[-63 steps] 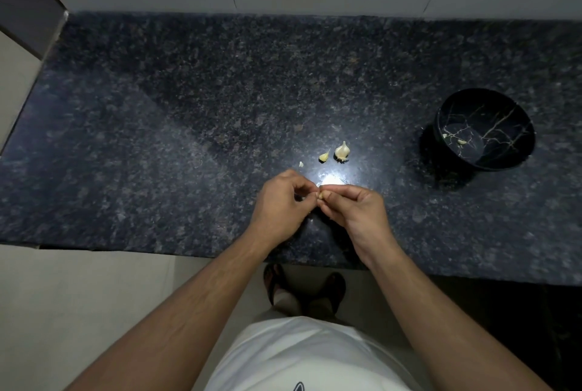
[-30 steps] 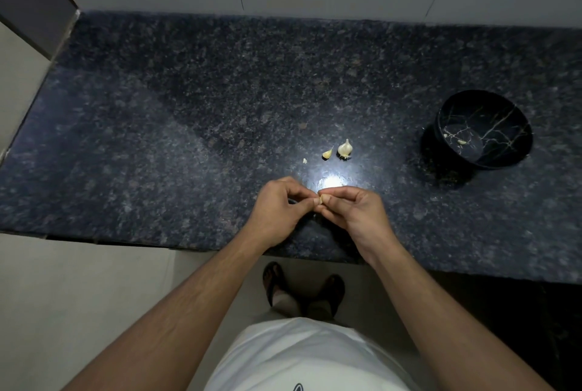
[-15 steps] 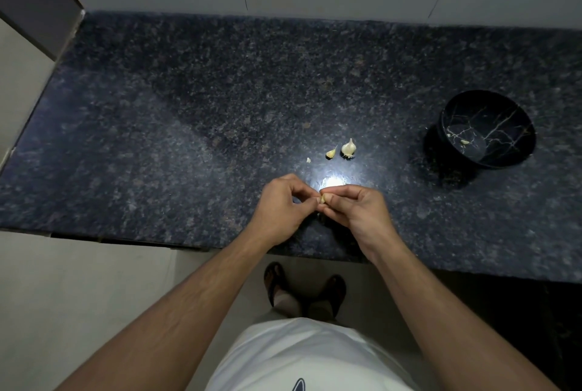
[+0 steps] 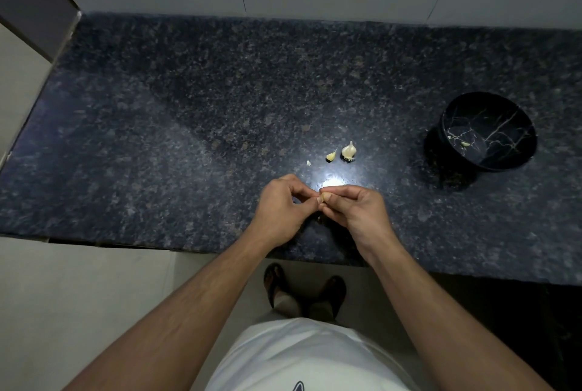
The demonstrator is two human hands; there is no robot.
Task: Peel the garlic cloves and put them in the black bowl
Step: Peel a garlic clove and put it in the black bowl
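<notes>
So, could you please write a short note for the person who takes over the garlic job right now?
Left hand and right hand: both pinch one garlic clove between their fingertips, above the front part of the granite counter. The clove is mostly hidden, so how much skin remains cannot be told.
On the counter: a larger garlic piece, a smaller clove left of it, and a tiny scrap.
Black bowl, far right: one small pale piece lies inside.
Done: apparently one clove in the bowl.
Left: finish this clove, put it in the bowl, then peel the two on the counter.
</notes>
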